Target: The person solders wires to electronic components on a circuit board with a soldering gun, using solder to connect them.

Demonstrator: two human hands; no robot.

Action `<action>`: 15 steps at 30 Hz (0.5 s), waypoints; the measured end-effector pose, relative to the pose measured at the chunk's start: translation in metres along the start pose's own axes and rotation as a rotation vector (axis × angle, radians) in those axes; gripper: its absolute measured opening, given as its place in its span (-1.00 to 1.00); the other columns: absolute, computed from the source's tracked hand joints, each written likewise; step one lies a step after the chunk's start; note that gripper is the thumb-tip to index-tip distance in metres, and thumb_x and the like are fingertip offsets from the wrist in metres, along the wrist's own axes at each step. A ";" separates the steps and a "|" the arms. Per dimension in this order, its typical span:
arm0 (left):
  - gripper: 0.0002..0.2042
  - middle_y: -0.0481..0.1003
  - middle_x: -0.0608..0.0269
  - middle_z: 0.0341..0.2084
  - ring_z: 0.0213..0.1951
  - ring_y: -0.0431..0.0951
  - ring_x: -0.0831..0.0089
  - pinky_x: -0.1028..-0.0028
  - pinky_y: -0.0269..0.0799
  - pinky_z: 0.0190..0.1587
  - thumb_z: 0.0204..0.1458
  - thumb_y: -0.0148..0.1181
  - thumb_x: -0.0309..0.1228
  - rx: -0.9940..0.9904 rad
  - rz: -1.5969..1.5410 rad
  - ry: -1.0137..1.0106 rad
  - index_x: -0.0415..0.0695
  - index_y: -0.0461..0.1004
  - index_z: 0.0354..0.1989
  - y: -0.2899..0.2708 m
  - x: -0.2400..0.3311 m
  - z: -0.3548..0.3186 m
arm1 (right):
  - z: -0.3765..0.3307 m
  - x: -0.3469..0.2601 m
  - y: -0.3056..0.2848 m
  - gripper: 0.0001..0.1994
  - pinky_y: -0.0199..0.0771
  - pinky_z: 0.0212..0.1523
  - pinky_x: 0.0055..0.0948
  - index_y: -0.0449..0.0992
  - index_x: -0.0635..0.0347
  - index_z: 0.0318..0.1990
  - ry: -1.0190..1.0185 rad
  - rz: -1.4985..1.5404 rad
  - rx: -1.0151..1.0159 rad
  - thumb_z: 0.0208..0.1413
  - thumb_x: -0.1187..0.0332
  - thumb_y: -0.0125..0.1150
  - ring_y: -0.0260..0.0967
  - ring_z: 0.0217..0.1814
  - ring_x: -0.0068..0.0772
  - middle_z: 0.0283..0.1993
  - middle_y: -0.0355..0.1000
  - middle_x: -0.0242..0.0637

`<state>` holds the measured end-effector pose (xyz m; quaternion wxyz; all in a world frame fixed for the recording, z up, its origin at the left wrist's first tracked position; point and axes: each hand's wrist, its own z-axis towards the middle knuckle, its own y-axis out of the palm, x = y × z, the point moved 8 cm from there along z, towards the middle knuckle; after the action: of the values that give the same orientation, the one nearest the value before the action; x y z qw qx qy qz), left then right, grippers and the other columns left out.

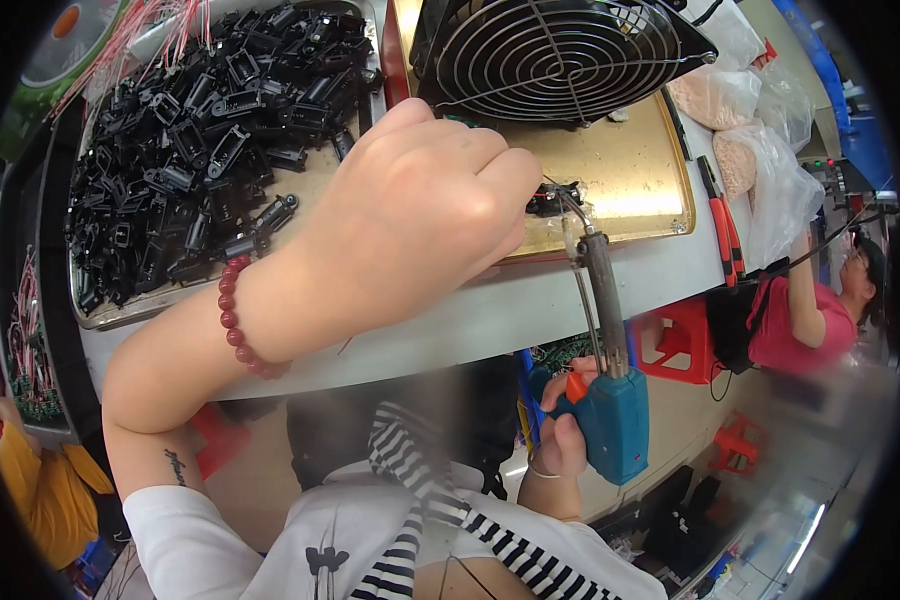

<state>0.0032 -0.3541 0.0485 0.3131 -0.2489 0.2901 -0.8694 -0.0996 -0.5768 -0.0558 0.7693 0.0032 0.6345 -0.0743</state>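
Note:
My left hand [440, 200], with a red bead bracelet [232, 318] on its wrist, is closed above the front edge of a gold-coloured tray [645, 175]. Its fingertips are turned away, so what they hold is hidden. Just past its knuckles a small black plastic part [552, 200] lies on that tray. My right hand [562, 440] is closed around the handle of a teal soldering gun [615, 425] with an orange trigger. The gun points upward, and its thin bent tip reaches the black part close to my left hand.
A metal tray [98, 318] heaped with small black plastic holders [220, 130] stands at the left. Red and white wires [155, 40] lie beyond it. A black fan [560, 65] stands over the gold tray. Red-handled pliers [725, 225] and plastic bags [755, 170] lie right. Co-workers sit at both sides.

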 end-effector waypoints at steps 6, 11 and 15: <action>-0.88 0.44 0.32 -0.65 -0.58 0.45 0.39 0.43 0.27 -0.43 -0.17 0.32 -0.57 -0.004 0.000 0.001 -0.14 0.51 -0.46 0.000 0.000 0.000 | -0.002 0.004 0.000 -0.31 0.34 -0.36 -0.45 0.34 0.33 0.08 0.069 0.109 0.054 -0.06 0.00 0.41 0.39 -0.41 -0.38 -0.02 0.35 -0.17; -0.89 0.44 0.31 -0.65 -0.59 0.44 0.38 0.43 0.26 -0.44 -0.17 0.32 -0.57 -0.004 -0.001 -0.004 -0.14 0.51 -0.46 0.000 0.000 0.000 | -0.005 0.007 -0.003 -0.29 0.35 -0.32 -0.42 0.31 0.26 0.10 0.145 0.209 0.083 -0.12 0.04 0.48 0.39 -0.38 -0.37 0.00 0.36 -0.19; -0.89 0.44 0.32 -0.65 -0.59 0.44 0.39 0.43 0.26 -0.44 -0.17 0.32 -0.57 -0.007 0.008 -0.001 -0.14 0.51 -0.46 0.000 0.000 0.000 | -0.005 0.008 -0.004 -0.31 0.35 -0.31 -0.39 0.33 0.22 0.08 0.157 0.235 0.108 -0.15 0.06 0.51 0.38 -0.37 -0.37 0.00 0.36 -0.20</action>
<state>0.0036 -0.3541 0.0481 0.3158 -0.2492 0.2942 -0.8670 -0.1039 -0.5813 -0.0645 0.7195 0.1246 0.6830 -0.0173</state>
